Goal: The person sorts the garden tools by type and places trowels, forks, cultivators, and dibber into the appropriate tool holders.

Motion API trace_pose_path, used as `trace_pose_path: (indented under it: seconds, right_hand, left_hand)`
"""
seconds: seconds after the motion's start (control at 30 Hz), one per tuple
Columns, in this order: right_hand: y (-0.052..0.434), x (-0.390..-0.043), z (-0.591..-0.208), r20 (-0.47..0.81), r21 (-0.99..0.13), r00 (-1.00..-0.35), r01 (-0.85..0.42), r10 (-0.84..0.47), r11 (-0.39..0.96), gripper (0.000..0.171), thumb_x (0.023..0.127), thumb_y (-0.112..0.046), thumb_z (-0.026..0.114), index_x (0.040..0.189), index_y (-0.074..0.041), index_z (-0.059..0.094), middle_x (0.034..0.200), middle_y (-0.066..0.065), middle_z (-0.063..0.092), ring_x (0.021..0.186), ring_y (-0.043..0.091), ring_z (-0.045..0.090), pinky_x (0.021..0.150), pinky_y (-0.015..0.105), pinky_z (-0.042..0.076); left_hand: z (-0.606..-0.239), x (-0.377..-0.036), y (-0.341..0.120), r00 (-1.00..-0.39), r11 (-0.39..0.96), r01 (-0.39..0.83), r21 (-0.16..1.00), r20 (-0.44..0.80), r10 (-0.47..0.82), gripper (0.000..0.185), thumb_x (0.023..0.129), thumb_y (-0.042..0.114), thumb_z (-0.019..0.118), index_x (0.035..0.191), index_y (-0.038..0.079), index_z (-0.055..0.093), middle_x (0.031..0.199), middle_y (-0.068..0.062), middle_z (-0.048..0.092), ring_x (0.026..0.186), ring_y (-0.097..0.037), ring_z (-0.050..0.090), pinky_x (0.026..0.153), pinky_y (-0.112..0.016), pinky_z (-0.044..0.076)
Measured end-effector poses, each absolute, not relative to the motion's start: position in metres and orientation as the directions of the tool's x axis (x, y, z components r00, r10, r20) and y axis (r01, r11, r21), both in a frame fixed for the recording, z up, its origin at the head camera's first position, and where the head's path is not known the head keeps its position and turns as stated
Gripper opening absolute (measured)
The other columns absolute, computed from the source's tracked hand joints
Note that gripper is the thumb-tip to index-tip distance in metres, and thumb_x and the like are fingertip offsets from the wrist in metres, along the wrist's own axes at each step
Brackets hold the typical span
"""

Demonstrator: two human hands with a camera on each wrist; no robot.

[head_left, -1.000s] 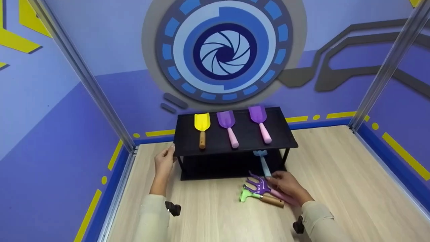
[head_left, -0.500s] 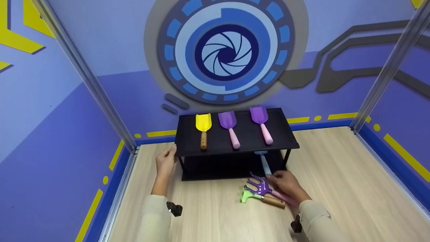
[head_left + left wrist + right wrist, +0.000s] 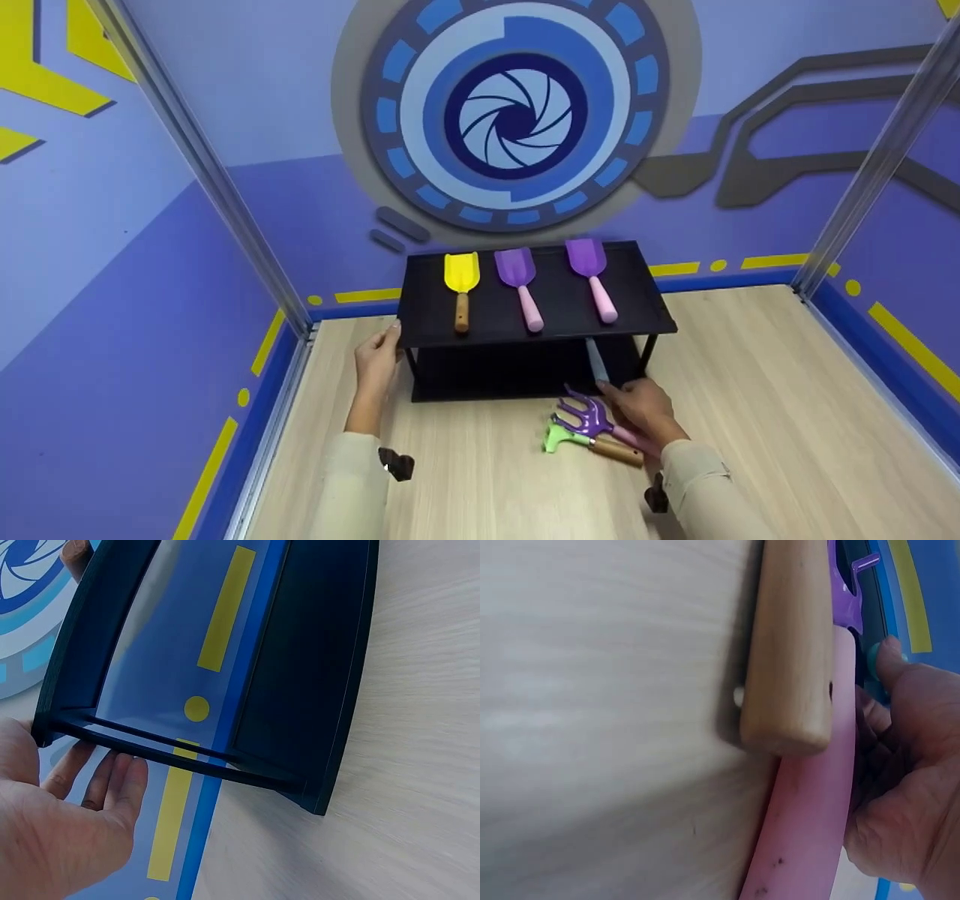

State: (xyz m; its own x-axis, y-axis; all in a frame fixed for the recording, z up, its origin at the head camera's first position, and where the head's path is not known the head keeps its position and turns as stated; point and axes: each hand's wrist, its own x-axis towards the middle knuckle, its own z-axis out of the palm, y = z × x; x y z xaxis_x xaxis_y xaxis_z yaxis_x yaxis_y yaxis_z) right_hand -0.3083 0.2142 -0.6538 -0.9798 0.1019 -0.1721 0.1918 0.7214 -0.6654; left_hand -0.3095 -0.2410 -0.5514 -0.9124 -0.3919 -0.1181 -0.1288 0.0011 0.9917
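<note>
One blue tool (image 3: 597, 361), long axis pointing away, into black shelf (image 3: 491, 316)

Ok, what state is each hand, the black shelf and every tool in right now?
Black shelf: standing upright on the table.
Yellow scoop: lying on the shelf's top.
Middle purple scoop: same.
Right purple scoop: same.
Light-blue tool: handle partly visible, head hidden beneath the shelf's top.
Green tool: lying on the table.
Purple fork: overlapping the green tool in view.
Left hand: holding the shelf's left edge.
Right hand: pinching the light-blue tool's handle.
</note>
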Motion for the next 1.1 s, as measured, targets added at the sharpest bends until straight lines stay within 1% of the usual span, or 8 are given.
trace_pose_path:
  seconds: [0.13,0.23,0.4,0.47,0.53,0.7,0.93,1.1]
  right_hand:
    - [0.2148,-0.3088,-0.6526,-0.199,-0.661,-0.975,0.21,0.101,0.72,0.062,0.097,-0.064,0.068,0.059,-0.017,0.052,0.056,-0.006,0.048,0.054,0.015,0.048,0.054,0.029,0.036]
    - [0.2157,-0.3077,-0.651,-0.252,-0.702,-0.963,0.248,0.093,0.668,0.062,0.097,-0.065,0.068,0.062,-0.014,0.059,0.057,-0.005,0.053,0.054,0.014,0.05,0.053,0.028,0.039]
    - [0.216,-0.3054,-0.6477,-0.37,-0.863,-0.928,0.36,0.043,0.355,0.053,0.098,-0.051,0.075,0.079,-0.002,0.069,0.063,-0.001,0.06,0.055,0.013,0.051,0.051,0.027,0.043]
    - [0.2157,-0.3056,-0.6469,-0.406,-0.891,-0.914,0.398,0.007,0.221,0.05,0.1,-0.044,0.075,0.087,0.004,0.07,0.067,0.001,0.062,0.058,0.013,0.054,0.052,0.027,0.044]
    - [0.2158,-0.3069,-0.6474,-0.432,-0.891,-0.902,0.423,-0.018,0.166,0.051,0.102,-0.043,0.073,0.093,0.007,0.07,0.068,0.002,0.066,0.059,0.012,0.059,0.054,0.027,0.048]
    - [0.217,-0.3109,-0.651,-0.463,-0.876,-0.885,0.448,-0.048,0.18,0.054,0.104,-0.045,0.069,0.101,0.009,0.072,0.069,0.001,0.072,0.062,0.01,0.067,0.055,0.025,0.055]
    - [0.2193,-0.3131,-0.6515,-0.495,-0.863,-0.868,0.484,-0.046,0.147,0.05,0.101,-0.046,0.073,0.103,0.004,0.073,0.074,0.0,0.074,0.066,0.01,0.067,0.06,0.025,0.056]
    - [0.2205,-0.3131,-0.6527,-0.505,-0.86,-0.862,0.497,-0.051,0.121,0.051,0.1,-0.045,0.074,0.103,0.005,0.073,0.075,0.001,0.075,0.064,0.009,0.067,0.058,0.023,0.056]
  left_hand:
    - [-0.5521,-0.3103,-0.2406,-0.912,-0.003,-0.131,0.991,-0.122,-0.391,0.044,0.108,0.042,0.062,0.119,0.001,0.073,0.112,-0.005,0.069,0.105,-0.018,0.067,0.114,-0.048,0.055]
    - [-0.5521,-0.3107,-0.2406,-0.911,-0.003,-0.14,0.99,-0.13,-0.391,0.044,0.109,0.041,0.061,0.123,0.001,0.072,0.116,-0.008,0.069,0.107,-0.019,0.067,0.115,-0.047,0.055]
    - [-0.5512,-0.3106,-0.2415,-0.911,-0.003,-0.145,0.989,-0.135,-0.389,0.044,0.109,0.04,0.06,0.125,0.0,0.071,0.118,-0.008,0.068,0.109,-0.021,0.065,0.115,-0.048,0.055]
    - [-0.5509,-0.3102,-0.2422,-0.91,-0.002,-0.142,0.99,-0.132,-0.394,0.042,0.109,0.039,0.06,0.123,0.0,0.072,0.117,-0.007,0.068,0.108,-0.021,0.065,0.114,-0.049,0.054]
    - [-0.5511,-0.3097,-0.2427,-0.907,-0.002,-0.143,0.99,-0.132,-0.399,0.041,0.109,0.039,0.06,0.12,0.001,0.072,0.115,-0.006,0.068,0.108,-0.021,0.065,0.114,-0.048,0.054]
    - [-0.5513,-0.3094,-0.2427,-0.91,0.002,-0.151,0.989,-0.138,-0.39,0.042,0.108,0.042,0.062,0.117,0.002,0.072,0.113,-0.005,0.068,0.109,-0.022,0.066,0.115,-0.048,0.054]
    - [-0.5503,-0.3105,-0.2422,-0.907,-0.009,-0.151,0.989,-0.142,-0.397,0.044,0.109,0.041,0.061,0.124,0.001,0.073,0.116,-0.008,0.07,0.107,-0.019,0.067,0.113,-0.045,0.056]
    - [-0.5512,-0.3119,-0.2421,-0.906,-0.002,-0.158,0.988,-0.145,-0.398,0.044,0.109,0.039,0.061,0.128,0.0,0.072,0.119,-0.011,0.07,0.109,-0.021,0.067,0.114,-0.046,0.056]
